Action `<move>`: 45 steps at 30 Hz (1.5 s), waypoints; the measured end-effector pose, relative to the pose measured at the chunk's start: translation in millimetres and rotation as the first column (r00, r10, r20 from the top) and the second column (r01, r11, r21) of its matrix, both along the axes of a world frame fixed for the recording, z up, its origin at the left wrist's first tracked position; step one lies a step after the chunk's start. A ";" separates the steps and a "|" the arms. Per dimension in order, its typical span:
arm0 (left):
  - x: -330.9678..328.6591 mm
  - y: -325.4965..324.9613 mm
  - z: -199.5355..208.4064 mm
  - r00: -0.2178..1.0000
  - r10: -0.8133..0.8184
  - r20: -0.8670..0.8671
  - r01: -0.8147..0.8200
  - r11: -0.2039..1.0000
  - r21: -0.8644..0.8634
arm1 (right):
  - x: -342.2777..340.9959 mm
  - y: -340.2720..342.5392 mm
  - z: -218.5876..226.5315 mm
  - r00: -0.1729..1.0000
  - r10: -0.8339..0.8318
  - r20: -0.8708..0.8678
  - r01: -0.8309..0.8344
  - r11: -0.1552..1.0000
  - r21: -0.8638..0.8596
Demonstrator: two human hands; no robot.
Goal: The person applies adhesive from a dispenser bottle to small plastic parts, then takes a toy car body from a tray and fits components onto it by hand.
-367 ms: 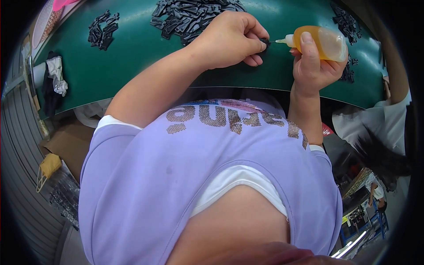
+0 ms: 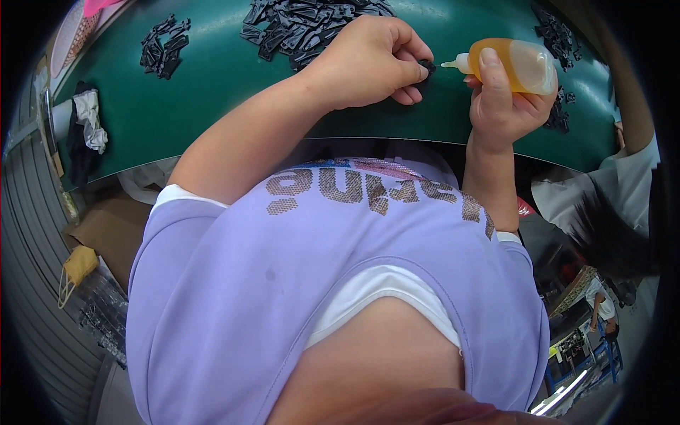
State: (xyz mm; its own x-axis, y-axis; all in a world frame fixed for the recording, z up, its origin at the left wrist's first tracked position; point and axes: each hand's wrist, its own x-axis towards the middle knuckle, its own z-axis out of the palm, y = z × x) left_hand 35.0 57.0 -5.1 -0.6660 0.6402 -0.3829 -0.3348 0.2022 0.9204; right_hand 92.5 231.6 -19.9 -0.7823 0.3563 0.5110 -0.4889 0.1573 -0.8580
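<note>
My left hand (image 2: 375,60) pinches a small black plastic part (image 2: 426,69) between thumb and fingertips, above the green table; most of the part is hidden by the fingers. Lying sideways in my right hand (image 2: 506,103) is a soft squeeze bottle (image 2: 520,65) half full of amber liquid, my thumb pressed on its side. Its thin needle-like nozzle (image 2: 453,64) points left at the black part, with a small gap between them. Just beyond my left hand lies a large pile of black plastic parts (image 2: 294,32).
A smaller heap of black parts (image 2: 164,48) lies at the left of the green table (image 2: 219,78); more heaps (image 2: 556,35) lie at the right. Dark and white cloths (image 2: 88,124) rest on the left edge. A co-worker's white sleeve (image 2: 627,188) is close on the right.
The bottle's nozzle has drawn slightly back from the black part, and the bottle has shifted a little upward. My left hand stays nearly in place. The co-worker's head has moved slightly.
</note>
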 end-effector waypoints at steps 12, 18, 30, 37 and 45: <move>-1.8 -0.7 -1.4 1.000 0.016 -0.003 -0.016 1.000 0.022 | 2.5 1.5 3.5 0.997 0.074 -0.031 -0.080 0.943 -0.322; -6.9 3.9 4.3 0.997 0.020 0.075 -0.020 1.000 0.001 | 5.2 -3.5 -0.1 0.992 0.123 0.009 -0.120 0.976 -0.180; -7.8 5.3 6.4 0.989 0.005 0.147 0.001 0.999 -0.036 | 7.2 -5.5 -1.9 0.992 0.125 0.034 -0.119 0.981 -0.151; -7.2 6.6 6.9 0.990 -0.009 0.138 0.015 0.999 -0.042 | 8.8 -5.2 -0.6 0.993 0.109 0.040 -0.103 0.986 -0.130; -10.1 5.9 1.7 0.990 -0.002 0.144 0.007 0.999 -0.035 | 3.8 -7.7 -3.2 0.999 0.050 -0.009 -0.050 0.999 0.000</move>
